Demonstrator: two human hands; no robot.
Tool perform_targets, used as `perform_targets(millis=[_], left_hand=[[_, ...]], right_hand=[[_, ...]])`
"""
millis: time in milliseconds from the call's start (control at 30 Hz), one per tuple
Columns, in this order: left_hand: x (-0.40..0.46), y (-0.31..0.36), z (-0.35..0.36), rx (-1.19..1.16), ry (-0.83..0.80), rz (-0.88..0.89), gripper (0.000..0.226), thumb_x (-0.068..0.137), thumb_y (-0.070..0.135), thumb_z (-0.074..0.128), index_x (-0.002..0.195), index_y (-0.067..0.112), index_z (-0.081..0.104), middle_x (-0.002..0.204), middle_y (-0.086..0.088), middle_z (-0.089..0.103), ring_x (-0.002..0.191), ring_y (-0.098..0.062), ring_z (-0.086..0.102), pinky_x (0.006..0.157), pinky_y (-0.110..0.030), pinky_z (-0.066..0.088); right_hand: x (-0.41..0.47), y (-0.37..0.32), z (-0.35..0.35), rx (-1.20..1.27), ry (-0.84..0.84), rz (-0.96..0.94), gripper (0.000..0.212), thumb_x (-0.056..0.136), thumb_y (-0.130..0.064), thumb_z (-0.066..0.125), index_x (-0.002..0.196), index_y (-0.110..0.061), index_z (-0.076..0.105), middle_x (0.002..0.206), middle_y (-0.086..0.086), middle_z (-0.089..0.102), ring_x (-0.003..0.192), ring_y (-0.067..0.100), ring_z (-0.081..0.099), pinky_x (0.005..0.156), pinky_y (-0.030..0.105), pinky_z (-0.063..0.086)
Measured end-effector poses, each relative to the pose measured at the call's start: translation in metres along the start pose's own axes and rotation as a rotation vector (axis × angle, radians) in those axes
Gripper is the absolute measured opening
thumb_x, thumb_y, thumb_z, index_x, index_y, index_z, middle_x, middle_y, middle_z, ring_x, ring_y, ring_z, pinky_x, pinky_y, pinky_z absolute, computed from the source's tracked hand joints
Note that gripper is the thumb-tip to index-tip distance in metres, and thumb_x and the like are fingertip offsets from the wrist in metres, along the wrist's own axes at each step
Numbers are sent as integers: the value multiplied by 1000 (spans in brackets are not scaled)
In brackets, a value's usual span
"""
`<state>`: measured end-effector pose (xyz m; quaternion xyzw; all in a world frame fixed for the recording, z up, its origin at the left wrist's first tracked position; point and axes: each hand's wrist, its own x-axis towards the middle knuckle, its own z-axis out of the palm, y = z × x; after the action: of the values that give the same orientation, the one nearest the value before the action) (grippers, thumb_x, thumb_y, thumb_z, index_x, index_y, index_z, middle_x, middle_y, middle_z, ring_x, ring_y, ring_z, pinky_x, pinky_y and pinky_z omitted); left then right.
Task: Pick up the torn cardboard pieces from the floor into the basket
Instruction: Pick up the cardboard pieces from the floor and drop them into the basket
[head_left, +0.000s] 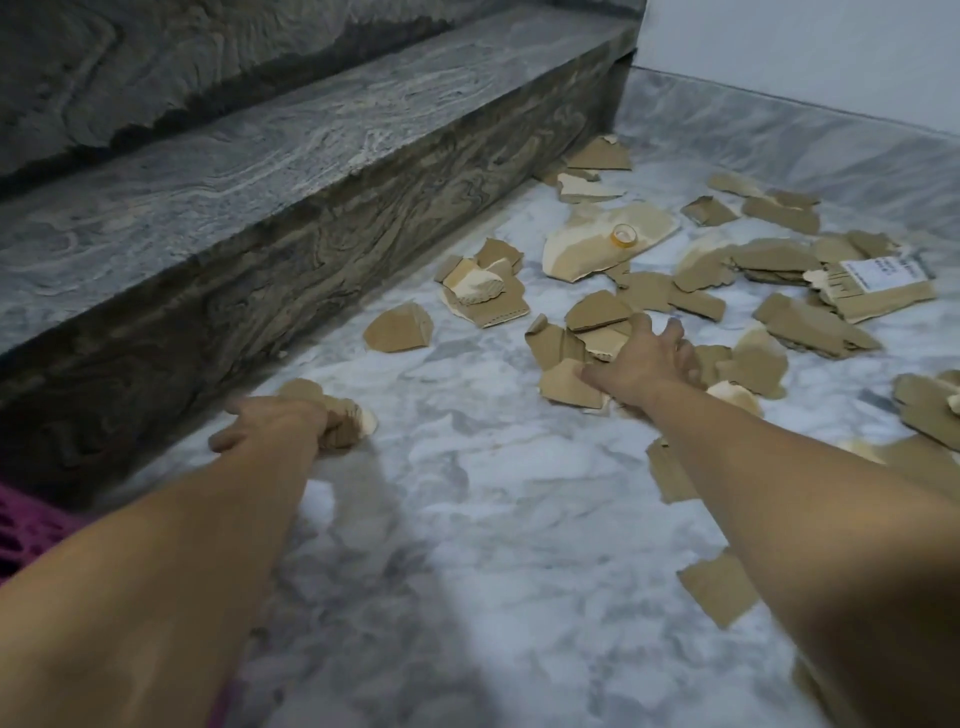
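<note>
Several torn brown cardboard pieces lie scattered over the white marble floor (467, 493), mostly at the centre and right. My left hand (275, 423) grips a small bunch of cardboard scraps (345, 423) close to the stone step. My right hand (644, 364) reaches out with fingers spread and rests on a cluster of cardboard pieces (576, 332) in the middle of the floor. A single piece (399, 328) lies alone between the two hands. The pink basket (26, 535) shows only as a mesh edge at the far left, behind my left forearm.
A dark grey stone step (291, 208) runs along the left side. A white wall (805, 52) with a marble skirting closes the far right. A small roll of tape (625, 236) sits on a large pale cardboard piece. A labelled cardboard piece (878, 283) lies at the right.
</note>
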<state>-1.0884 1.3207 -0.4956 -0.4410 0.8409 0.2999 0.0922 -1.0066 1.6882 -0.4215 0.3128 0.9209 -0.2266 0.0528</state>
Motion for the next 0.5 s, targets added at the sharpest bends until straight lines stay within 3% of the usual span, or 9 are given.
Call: perform_targets(millis=[100, 167, 233, 333, 400, 500], left_hand=[[-20, 6, -11, 57, -21, 27, 141, 26, 64, 87, 144, 10, 35, 143, -15, 44, 128, -35, 46, 101, -40, 42], [-43, 11, -16, -37, -7, 25, 130, 44, 46, 93, 147, 0, 27, 136, -17, 50, 124, -32, 50, 97, -36, 45], [-49, 18, -9, -114, -11, 39, 114, 53, 33, 94, 143, -3, 34, 129, -17, 57, 117, -31, 57, 92, -35, 49], [-52, 21, 0, -220, -65, 99, 89, 48, 22, 96, 123, -2, 56, 119, -16, 64, 108, -32, 62, 85, -35, 55], [-53, 20, 4, -255, -150, 121, 75, 43, 15, 97, 108, 0, 65, 109, -12, 69, 99, -31, 66, 84, -41, 57], [-74, 22, 14, -198, -205, 273, 63, 46, 17, 93, 102, 6, 68, 105, -9, 71, 97, -30, 66, 87, -42, 57]], right_hand=[[8, 2, -2, 98, -164, -34, 113, 64, -65, 76, 153, -33, 14, 162, 10, -5, 149, 35, 0, 116, 53, 16], [12, -2, -1, 79, -254, -77, 109, 66, -68, 73, 154, -33, 19, 163, 13, -7, 150, 33, -10, 118, 51, 8], [13, -6, 5, 18, -272, -109, 97, 64, -66, 73, 147, -36, 33, 160, 12, 11, 148, 37, 4, 117, 54, 14], [1, -9, 13, -102, -216, -234, 75, 57, -48, 82, 124, -37, 50, 137, 2, 40, 130, 32, 35, 100, 47, 35], [-7, -7, 14, -128, -239, -313, 67, 54, -39, 88, 111, -31, 53, 126, 2, 43, 118, 30, 39, 96, 43, 39], [-12, -3, 13, -89, -299, -364, 69, 50, -33, 94, 100, -21, 48, 114, 5, 41, 98, 28, 49, 87, 41, 49]])
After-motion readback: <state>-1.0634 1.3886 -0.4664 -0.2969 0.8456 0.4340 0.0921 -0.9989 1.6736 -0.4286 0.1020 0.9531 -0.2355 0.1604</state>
